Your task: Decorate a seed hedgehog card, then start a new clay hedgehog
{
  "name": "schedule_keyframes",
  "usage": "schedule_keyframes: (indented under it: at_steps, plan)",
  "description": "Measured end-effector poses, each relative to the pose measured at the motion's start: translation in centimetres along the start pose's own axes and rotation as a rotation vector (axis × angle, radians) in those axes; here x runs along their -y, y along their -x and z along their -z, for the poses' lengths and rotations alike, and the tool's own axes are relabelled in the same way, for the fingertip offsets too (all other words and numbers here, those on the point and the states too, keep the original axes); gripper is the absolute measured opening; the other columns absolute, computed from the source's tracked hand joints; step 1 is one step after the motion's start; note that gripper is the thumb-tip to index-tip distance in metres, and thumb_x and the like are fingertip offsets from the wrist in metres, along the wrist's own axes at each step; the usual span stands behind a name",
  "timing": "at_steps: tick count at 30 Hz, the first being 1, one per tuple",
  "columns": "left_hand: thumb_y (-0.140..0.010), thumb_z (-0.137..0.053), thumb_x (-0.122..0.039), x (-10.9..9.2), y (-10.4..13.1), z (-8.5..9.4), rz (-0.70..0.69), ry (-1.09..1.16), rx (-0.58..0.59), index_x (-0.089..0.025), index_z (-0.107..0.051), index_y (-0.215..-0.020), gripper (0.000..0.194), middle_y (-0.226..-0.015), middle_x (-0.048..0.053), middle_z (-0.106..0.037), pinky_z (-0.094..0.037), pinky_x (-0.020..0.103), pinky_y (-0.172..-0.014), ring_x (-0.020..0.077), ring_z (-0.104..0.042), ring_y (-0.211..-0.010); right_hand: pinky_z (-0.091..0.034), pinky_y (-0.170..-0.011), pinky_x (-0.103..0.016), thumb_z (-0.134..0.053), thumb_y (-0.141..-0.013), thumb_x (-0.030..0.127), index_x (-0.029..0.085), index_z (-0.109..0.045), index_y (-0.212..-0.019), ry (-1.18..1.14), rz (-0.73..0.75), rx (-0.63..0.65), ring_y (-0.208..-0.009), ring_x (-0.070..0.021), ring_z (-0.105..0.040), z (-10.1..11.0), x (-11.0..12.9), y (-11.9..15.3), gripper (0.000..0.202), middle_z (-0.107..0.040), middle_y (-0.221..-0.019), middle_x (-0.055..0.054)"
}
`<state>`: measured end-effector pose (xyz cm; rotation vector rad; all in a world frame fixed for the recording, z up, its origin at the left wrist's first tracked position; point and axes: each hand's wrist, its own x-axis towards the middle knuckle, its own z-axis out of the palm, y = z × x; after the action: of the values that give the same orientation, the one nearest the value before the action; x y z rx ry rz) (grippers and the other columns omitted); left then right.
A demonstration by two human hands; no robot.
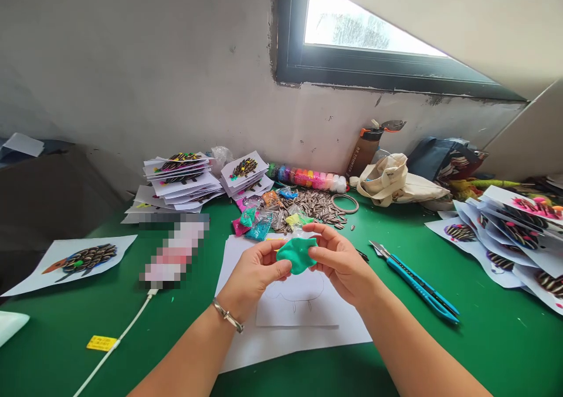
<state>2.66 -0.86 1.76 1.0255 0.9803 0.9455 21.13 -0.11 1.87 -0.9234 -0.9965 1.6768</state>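
Over the middle of the green worktop (176,356), I hold a flattened piece of green clay (297,256) up between my 2 hands. My left fingers (281,270) grip its left side, thumb in front, and my right fingers (328,257) pinch its right edge. Below it lies a small sheet with a pencil outline (299,316), partly hidden by my hands, on top of larger white paper (343,339). A silver bracelet (227,316) circles my left wrist.

Just beyond the paper I see small bags of coloured material (259,228) beside a heap of striped seeds (316,204), with a row of colourful tubs (310,179) behind them. A ring (345,210) rests at the heap's right edge. To my right lies a blue utility knife (417,284), its tip pointing away from me, and farther right a pile of seed pictures (505,230). On my left are 2 more stacks, 1 larger (189,186) and 1 smaller (245,177), a single seed picture (73,262), and a white cable (132,322) with a yellow label (101,343).
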Motion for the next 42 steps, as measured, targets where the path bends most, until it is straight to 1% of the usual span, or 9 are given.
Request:
schedule_keyframes:
  at_steps: [8, 12, 15, 21, 26, 29, 34, 39, 42]
  plan:
    - [-0.071, -0.072, -0.022, -0.5, 0.2, 0.2, 0.013, -0.123, 0.097, -0.015, -0.059, -0.116, 0.047, -0.065, -0.002, -0.061, -0.043, 0.027, -0.063, 0.0132, -0.056, -0.065, -0.036, -0.058, -0.025, -0.074, -0.073, 0.037, 0.016, -0.065, -0.090, 0.172, -0.161, 0.113, -0.065, -0.0113, -0.052, 0.4, -0.2, -0.3, 0.029, -0.059, -0.078, -0.002]
    - [-0.071, -0.072, -0.023, -0.5, 0.2, 0.4, 0.009, -0.135, 0.116, -0.014, -0.058, -0.119, 0.051, -0.080, 0.003, -0.067, -0.044, 0.029, -0.068, 0.0163, -0.060, -0.075, -0.038, -0.061, -0.026, -0.072, -0.075, 0.038, 0.020, -0.065, -0.100, 0.261, -0.134, 0.047, -0.070, -0.0130, -0.053, 0.5, -0.5, -0.4, 0.032, -0.061, -0.085, -0.002]
    - [-0.072, -0.072, -0.025, -0.8, 0.4, 0.4, -0.009, -0.148, 0.151, -0.015, -0.056, -0.122, 0.054, -0.092, 0.007, -0.068, -0.044, 0.031, -0.072, 0.0185, -0.061, -0.082, -0.039, -0.065, -0.028, -0.069, -0.077, 0.041, 0.020, -0.066, -0.099, 0.291, -0.130, 0.083, -0.075, -0.0147, -0.054, 0.5, -0.6, -0.3, 0.030, -0.062, -0.088, -0.003]
    - [-0.071, -0.072, -0.026, -1.1, 0.7, 0.2, -0.003, -0.204, 0.126, -0.016, -0.058, -0.122, 0.054, -0.069, -0.002, -0.058, -0.036, 0.025, -0.057, 0.0121, -0.051, -0.063, -0.037, -0.067, -0.028, -0.075, -0.072, 0.036, 0.016, -0.067, -0.079, 0.255, -0.103, 0.138, -0.070, -0.0131, -0.050, 0.0, -0.4, -0.1, 0.023, -0.059, -0.075, -0.001]
    - [-0.071, -0.074, -0.031, -0.6, 0.3, 0.6, 0.026, -0.192, 0.116, -0.015, -0.058, -0.120, 0.054, -0.073, 0.000, -0.060, -0.040, 0.028, -0.063, 0.0146, -0.054, -0.069, -0.037, -0.065, -0.029, -0.076, -0.070, 0.038, 0.015, -0.064, -0.070, 0.232, -0.009, 0.093, -0.065, -0.0131, -0.049, -0.1, -0.2, 0.1, 0.026, -0.058, -0.068, -0.001]
    - [-0.069, -0.075, -0.032, -0.4, 0.2, 0.5, 0.027, -0.158, 0.110, -0.013, -0.061, -0.113, 0.050, -0.073, 0.002, -0.062, -0.044, 0.032, -0.068, 0.0167, -0.057, -0.071, -0.038, -0.065, -0.030, -0.076, -0.071, 0.040, 0.015, -0.065, -0.073, 0.213, -0.015, 0.095, -0.066, -0.0144, -0.052, -0.1, -0.2, 0.1, 0.028, -0.058, -0.068, -0.001]
    - [-0.070, -0.075, -0.032, -0.6, 0.3, 0.3, -0.015, -0.147, 0.085, -0.015, -0.062, -0.112, 0.047, -0.073, 0.001, -0.062, -0.046, 0.031, -0.069, 0.0167, -0.058, -0.073, -0.039, -0.067, -0.027, -0.076, -0.073, 0.036, 0.020, -0.067, -0.097, 0.178, -0.066, 0.091, -0.075, -0.0135, -0.055, -0.3, -0.4, 0.0, 0.030, -0.063, -0.087, -0.002]
    - [-0.073, -0.074, -0.038, -0.3, 0.0, 0.7, 0.002, -0.069, 0.092, -0.015, -0.059, -0.117, 0.052, -0.078, 0.002, -0.065, -0.047, 0.030, -0.070, 0.0139, -0.058, -0.071, -0.042, -0.067, -0.028, -0.075, -0.074, 0.029, 0.016, -0.066, -0.083, 0.146, -0.039, 0.167, -0.072, -0.0149, -0.058, -0.7, -0.4, 0.2, 0.018, -0.064, -0.077, -0.002]
    - [-0.070, -0.077, -0.033, -0.2, -0.1, 0.7, 0.017, -0.065, 0.091, -0.017, -0.060, -0.116, 0.052, -0.071, -0.002, -0.061, -0.047, 0.028, -0.069, 0.0131, -0.057, -0.068, -0.042, -0.065, -0.027, -0.076, -0.073, 0.030, 0.016, -0.066, -0.082, 0.158, -0.033, 0.141, -0.071, -0.0147, -0.057, -0.9, -0.3, 0.3, 0.019, -0.064, -0.075, -0.002]
